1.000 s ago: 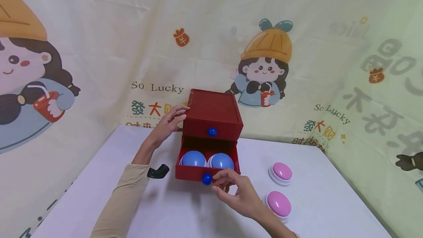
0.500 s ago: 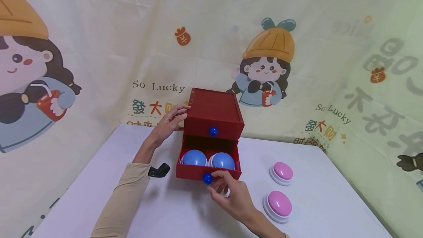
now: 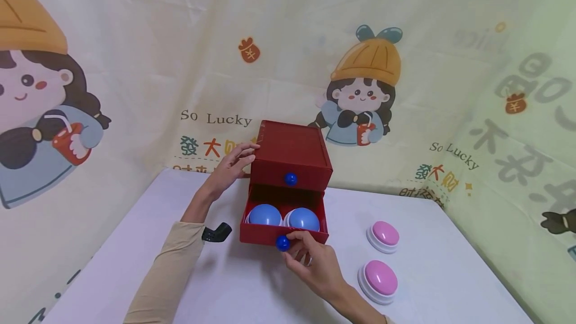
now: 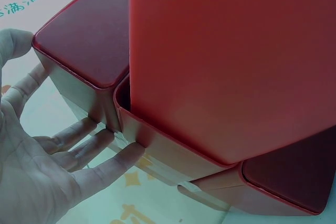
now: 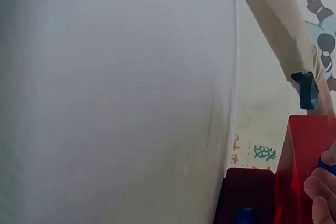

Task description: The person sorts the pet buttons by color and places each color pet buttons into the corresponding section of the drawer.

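Note:
A red box with two drawers (image 3: pixel 292 146) stands on the white table, its lower drawer (image 3: pixel 261 235) pulled out. Inside that drawer, side by side, sit two blue-topped round push buttons with white bases, a left blue button (image 3: pixel 264 215) and a right blue button (image 3: pixel 303 220). My right hand (image 3: pixel 321 269) pinches the lower drawer's blue knob (image 3: pixel 282 243) between thumb and fingers; the right wrist view also has fingertips around the knob (image 5: pixel 326 167). My left hand (image 3: pixel 227 170) rests against the box's left side, its fingers (image 4: pixel 113 169) spread and nearly straight.
Two pink-topped round buttons lie on the table (image 3: pixel 432 244) right of the box, a far pink button (image 3: pixel 385 233) and a near pink button (image 3: pixel 380 278). The upper drawer, with its own blue knob (image 3: pixel 290 179), is closed. A printed cloth (image 3: pixel 288 84) hangs behind.
My right hand has moved slightly left, and its thumb and fingers have closed around the lower knob. My left hand stays on the box's side; the drawer has hardly moved.

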A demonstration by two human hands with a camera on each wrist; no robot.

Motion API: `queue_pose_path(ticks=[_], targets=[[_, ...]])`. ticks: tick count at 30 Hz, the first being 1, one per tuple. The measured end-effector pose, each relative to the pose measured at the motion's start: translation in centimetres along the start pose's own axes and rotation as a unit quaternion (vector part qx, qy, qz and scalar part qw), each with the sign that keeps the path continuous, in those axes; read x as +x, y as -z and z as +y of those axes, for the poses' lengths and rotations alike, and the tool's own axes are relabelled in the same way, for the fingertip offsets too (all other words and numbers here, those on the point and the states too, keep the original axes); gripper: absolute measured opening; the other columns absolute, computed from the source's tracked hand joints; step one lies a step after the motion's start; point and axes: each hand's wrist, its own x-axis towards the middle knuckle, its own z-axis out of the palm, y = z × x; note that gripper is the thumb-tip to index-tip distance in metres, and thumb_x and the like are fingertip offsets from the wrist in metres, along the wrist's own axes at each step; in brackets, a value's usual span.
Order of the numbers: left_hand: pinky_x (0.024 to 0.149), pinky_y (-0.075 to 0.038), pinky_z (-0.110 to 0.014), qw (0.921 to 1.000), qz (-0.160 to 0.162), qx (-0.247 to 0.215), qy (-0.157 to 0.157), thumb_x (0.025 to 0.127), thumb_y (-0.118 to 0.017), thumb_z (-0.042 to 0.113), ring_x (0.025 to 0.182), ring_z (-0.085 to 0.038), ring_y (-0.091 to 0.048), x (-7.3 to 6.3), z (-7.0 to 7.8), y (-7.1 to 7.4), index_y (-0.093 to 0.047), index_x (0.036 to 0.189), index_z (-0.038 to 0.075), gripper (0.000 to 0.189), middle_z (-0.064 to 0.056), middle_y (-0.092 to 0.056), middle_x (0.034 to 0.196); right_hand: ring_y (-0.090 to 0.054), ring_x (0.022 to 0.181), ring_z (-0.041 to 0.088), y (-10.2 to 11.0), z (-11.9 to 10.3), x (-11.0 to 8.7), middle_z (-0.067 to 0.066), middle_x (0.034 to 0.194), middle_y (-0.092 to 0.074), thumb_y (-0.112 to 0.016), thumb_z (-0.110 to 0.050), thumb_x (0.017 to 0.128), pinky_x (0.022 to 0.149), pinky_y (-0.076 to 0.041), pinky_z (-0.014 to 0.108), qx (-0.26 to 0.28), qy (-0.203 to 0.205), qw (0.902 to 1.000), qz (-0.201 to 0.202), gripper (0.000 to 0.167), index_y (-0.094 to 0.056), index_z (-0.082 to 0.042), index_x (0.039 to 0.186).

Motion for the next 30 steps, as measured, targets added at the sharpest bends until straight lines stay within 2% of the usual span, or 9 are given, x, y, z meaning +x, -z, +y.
queue_pose_path(ticks=[9, 15, 19, 25, 30], targets=[[0.100, -0.051, -0.059, 0.9999, -0.002, -0.016, 0.003, 0.106, -0.053, 0.032, 0.136, -0.037, -0.050, 0.0, 0.1, -0.1, -0.047, 0.149, 0.021, 0.045, -0.011, -0.043, 0.155, -0.062, 0.069, -0.002, 0.2, 0.2, 0.9, -0.008, 0.084, -0.073, -0.089, -0.006, 0.077, 0.059, -0.057, 0.022, -0.022, -0.003, 0.9997, 0.006, 0.046, -0.063, -0.015, 0.115], [0.101, -0.051, -0.060, 0.9999, -0.001, -0.015, 0.001, 0.106, -0.053, 0.033, 0.137, -0.037, -0.048, 0.1, 0.0, -0.1, -0.047, 0.149, 0.021, 0.045, -0.010, -0.043, 0.156, -0.063, 0.072, -0.003, 0.4, 0.3, 1.5, -0.007, 0.088, -0.074, -0.089, -0.006, 0.077, 0.062, -0.057, 0.020, -0.013, -0.016, 0.9998, -0.008, 0.048, -0.063, -0.015, 0.116], [0.101, -0.051, -0.059, 0.9999, -0.002, -0.012, 0.000, 0.106, -0.053, 0.033, 0.139, -0.038, -0.047, 0.1, -0.1, -0.1, -0.047, 0.150, 0.020, 0.046, -0.011, -0.041, 0.157, -0.064, 0.072, -0.001, 0.5, 0.5, 1.7, -0.005, 0.089, -0.074, -0.089, -0.006, 0.076, 0.063, -0.058, 0.020, -0.011, -0.004, 0.9999, -0.009, 0.048, -0.063, -0.014, 0.116], [0.102, -0.049, -0.062, 0.9999, 0.000, -0.016, 0.004, 0.106, -0.053, 0.034, 0.138, -0.037, -0.046, 0.1, 0.1, -0.1, -0.048, 0.148, 0.022, 0.045, -0.009, -0.042, 0.156, -0.062, 0.067, 0.001, 0.8, 1.3, 2.8, -0.004, 0.084, -0.073, -0.085, -0.003, 0.081, 0.059, -0.056, 0.021, -0.001, 0.016, 0.9995, 0.026, 0.036, -0.067, -0.010, 0.111], [0.103, -0.048, -0.062, 0.9999, 0.001, -0.012, 0.007, 0.106, -0.053, 0.035, 0.140, -0.037, -0.045, 0.1, 0.1, 0.0, -0.047, 0.149, 0.022, 0.045, -0.009, -0.041, 0.157, -0.064, 0.067, 0.003, 1.0, 2.0, 3.9, -0.001, 0.084, -0.074, -0.082, 0.000, 0.083, 0.061, -0.058, 0.022, 0.023, 0.026, 0.9983, 0.047, 0.026, -0.070, -0.008, 0.106]])
